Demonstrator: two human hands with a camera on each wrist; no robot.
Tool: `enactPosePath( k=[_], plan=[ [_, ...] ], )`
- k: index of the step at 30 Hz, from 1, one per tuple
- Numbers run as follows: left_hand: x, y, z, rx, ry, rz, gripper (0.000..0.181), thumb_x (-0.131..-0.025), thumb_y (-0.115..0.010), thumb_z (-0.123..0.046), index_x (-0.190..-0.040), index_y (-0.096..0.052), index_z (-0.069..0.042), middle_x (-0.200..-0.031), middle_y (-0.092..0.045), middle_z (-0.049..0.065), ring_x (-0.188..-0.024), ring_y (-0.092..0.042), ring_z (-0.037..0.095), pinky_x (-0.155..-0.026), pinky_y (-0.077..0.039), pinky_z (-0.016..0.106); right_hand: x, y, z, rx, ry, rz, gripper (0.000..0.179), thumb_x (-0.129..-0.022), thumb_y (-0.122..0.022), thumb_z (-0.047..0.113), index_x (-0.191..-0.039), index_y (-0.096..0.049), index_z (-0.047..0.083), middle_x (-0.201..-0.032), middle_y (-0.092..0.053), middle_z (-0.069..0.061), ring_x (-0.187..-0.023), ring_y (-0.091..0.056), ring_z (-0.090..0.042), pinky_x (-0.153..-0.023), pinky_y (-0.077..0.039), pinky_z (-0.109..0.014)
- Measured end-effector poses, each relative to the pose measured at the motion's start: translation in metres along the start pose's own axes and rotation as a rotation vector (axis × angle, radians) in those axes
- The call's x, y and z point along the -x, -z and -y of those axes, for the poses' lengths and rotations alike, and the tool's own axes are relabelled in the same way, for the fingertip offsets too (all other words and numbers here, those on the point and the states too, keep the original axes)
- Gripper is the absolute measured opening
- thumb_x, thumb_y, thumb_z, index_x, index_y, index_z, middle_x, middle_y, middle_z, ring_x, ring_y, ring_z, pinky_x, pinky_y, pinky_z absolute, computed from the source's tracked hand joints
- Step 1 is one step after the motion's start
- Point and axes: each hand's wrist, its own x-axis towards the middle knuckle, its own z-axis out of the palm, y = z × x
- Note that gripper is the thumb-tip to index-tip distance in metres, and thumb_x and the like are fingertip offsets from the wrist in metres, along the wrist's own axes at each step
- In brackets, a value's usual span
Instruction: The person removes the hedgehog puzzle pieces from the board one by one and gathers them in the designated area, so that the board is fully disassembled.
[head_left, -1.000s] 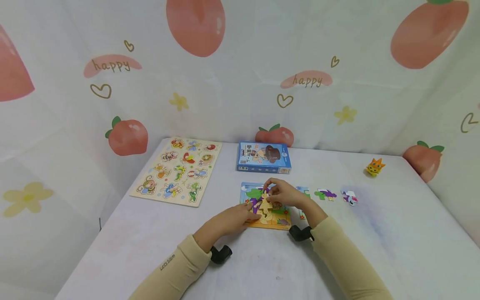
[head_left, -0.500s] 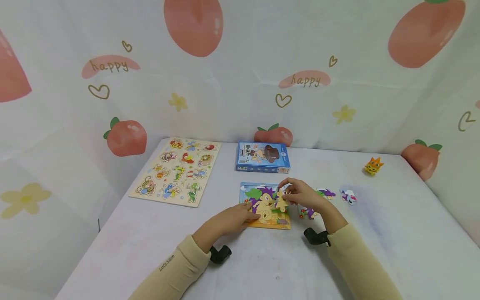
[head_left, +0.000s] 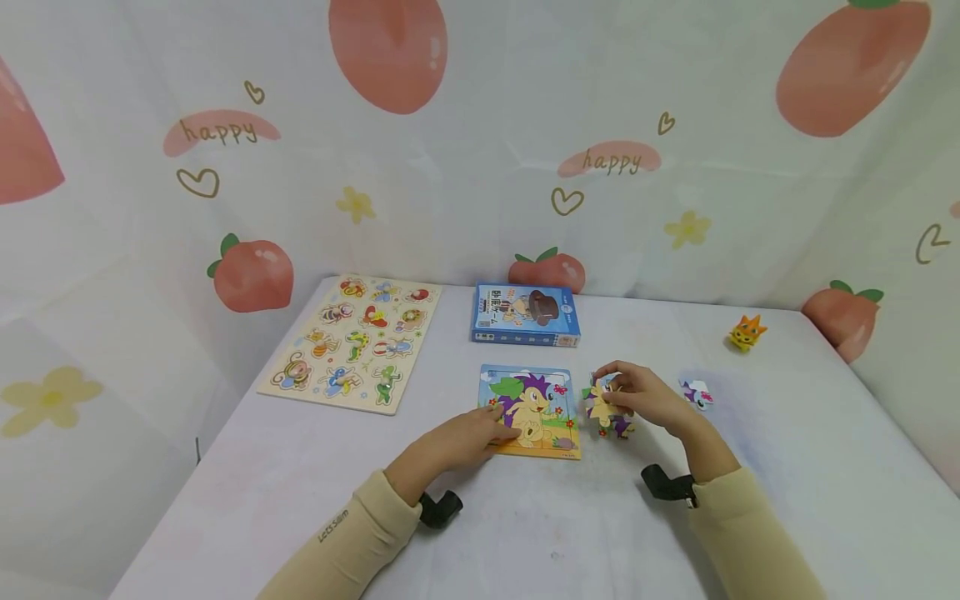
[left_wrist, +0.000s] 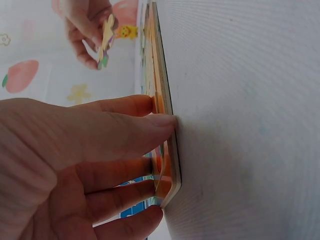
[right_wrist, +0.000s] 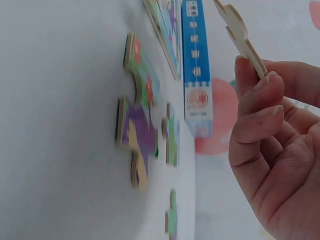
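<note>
A puzzle board with a hedgehog picture lies flat in the middle of the table. My left hand rests on its near left corner; in the left wrist view the thumb touches the front edge and the straight fingers lie over the board. To the right of the board, my right hand pinches a puzzle piece between thumb and fingertips, tilted and raised above the table. Below it lie loose puzzle pieces, one purple and one green with red flowers, partly covered in the head view.
A blue box stands behind the board. At the back left lies a wooden board of insect and animal shapes. Another loose puzzle piece lies farther right, and a small orange and yellow figure stands at the back right.
My right hand has moved right from over the puzzle board to above the loose pieces, carrying the puzzle piece with it. The left hand has stayed on the board.
</note>
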Motion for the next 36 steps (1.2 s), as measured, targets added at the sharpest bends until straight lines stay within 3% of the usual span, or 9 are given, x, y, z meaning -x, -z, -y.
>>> enactPosePath(
  k=[8, 20, 36],
  plan=[
    [0.000, 0.000, 0.001, -0.002, -0.001, -0.003, 0.040, -0.091, -0.059, -0.015, -0.130, -0.056, -0.021, -0.144, -0.042, 0.013, -0.135, -0.038, 0.028, -0.110, -0.035, 0.040, 0.018, 0.014, -0.014, -0.020, -0.005, -0.017, 0.037, -0.092, -0.056, 0.013, -0.125, -0.047, -0.002, -0.078, -0.051, -0.008, -0.060, -0.049, -0.018, -0.055, -0.045, -0.029],
    [-0.002, -0.002, 0.002, -0.005, 0.006, 0.003, 0.041, -0.091, -0.059, -0.015, -0.131, -0.056, -0.022, -0.145, -0.042, 0.013, -0.135, -0.038, 0.028, -0.110, -0.035, 0.040, 0.039, 0.027, -0.034, 0.004, -0.078, -0.053, 0.039, -0.091, -0.058, 0.015, -0.125, -0.048, -0.002, -0.076, -0.049, -0.003, -0.058, -0.043, -0.009, -0.053, -0.039, -0.023],
    [-0.002, -0.005, 0.004, 0.010, 0.015, 0.003, 0.040, -0.091, -0.058, -0.016, -0.131, -0.056, -0.023, -0.145, -0.042, 0.012, -0.136, -0.038, 0.028, -0.110, -0.035, 0.041, 0.051, 0.032, -0.051, 0.012, -0.141, -0.094, 0.043, -0.092, -0.056, 0.014, -0.128, -0.045, -0.006, -0.079, -0.052, -0.004, -0.063, -0.046, -0.008, -0.056, -0.041, -0.020]
  ],
)
